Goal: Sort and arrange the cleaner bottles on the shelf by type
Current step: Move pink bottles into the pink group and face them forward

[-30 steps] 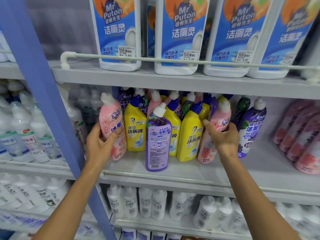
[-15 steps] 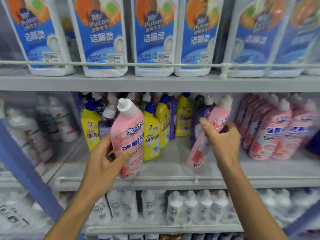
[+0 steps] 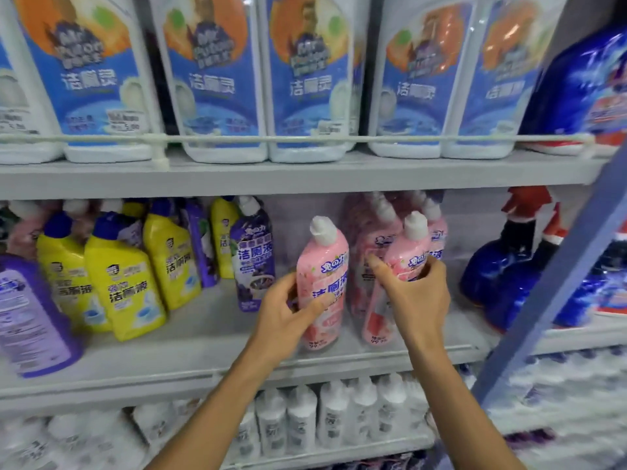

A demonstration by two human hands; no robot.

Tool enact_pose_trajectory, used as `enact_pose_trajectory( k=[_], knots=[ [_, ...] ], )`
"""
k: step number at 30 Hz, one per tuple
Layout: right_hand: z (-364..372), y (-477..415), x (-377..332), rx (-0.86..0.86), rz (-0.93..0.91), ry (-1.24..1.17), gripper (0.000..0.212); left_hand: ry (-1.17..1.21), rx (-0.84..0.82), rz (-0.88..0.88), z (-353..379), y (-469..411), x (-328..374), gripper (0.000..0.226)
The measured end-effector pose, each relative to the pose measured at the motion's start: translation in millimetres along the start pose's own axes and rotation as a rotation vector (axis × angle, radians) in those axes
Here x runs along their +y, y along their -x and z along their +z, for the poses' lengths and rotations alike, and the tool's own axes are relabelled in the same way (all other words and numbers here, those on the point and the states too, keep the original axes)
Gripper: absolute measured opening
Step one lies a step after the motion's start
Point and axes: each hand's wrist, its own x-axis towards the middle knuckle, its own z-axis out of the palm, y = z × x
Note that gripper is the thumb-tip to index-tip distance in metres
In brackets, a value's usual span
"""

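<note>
Shop shelving, three tiers in view; the middle shelf (image 3: 210, 337) carries the mixed stock. Large white jugs (image 3: 217, 79) stand above behind a rail; small white bottles (image 3: 332, 415) sit below. A blue upright post (image 3: 559, 283) crosses at right, with dark blue trigger sprays (image 3: 502, 266) beyond it.

Yellow bottles (image 3: 125, 283) are clustered at left with purple bottles (image 3: 252, 252) mixed among them, so that part does not look sorted yet; a pink group (image 3: 369, 239) stands at the back, right of centre.

The left hand (image 3: 288, 313) wraps the waist of one pink bottle (image 3: 322, 266), thumb across the label, fingers curled behind; the bottle is upright, base at or just above the shelf, cannot tell which. The right hand (image 3: 417, 300) curls round a second pink bottle (image 3: 405, 256), cap tilted rightward, just beside the first and in front of the pink group.

Judgement: both bottles are held mid-body for control while being set down with their own kind; front placement keeps labels facing out. The tilted one needs righting before release, or it may knock its neighbours.
</note>
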Motion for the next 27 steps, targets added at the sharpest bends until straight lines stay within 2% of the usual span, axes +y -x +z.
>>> enact_pose_trajectory(
  k=[4,7,10,14,18,23,27],
  knots=[
    [-19,-30,25,0.038,0.010,0.036,0.086,-0.019,-0.043,-0.040,48,-17,-19,0.041],
    [-27,-46,33,0.042,0.027,0.041,0.088,-0.026,-0.050,-0.056,69,-27,-30,0.044],
    [-31,-52,44,-0.029,-0.043,0.002,0.088,-0.045,-0.030,-0.073,80,-34,-32,0.044],
    [-51,-55,67,-0.211,-0.111,-0.024,0.077,-0.145,0.130,-0.032,86,-23,-38,0.040],
    [-69,-71,84,-0.285,-0.123,-0.064,0.073,-0.153,0.236,-0.031,103,-7,-46,0.038],
    [-71,-85,89,-0.323,-0.125,-0.060,0.069,-0.191,0.079,-0.022,105,-15,-48,0.047],
    [-72,-88,93,-0.313,-0.145,-0.072,0.075,-0.391,0.064,0.014,105,-16,-52,0.057]
  ],
)
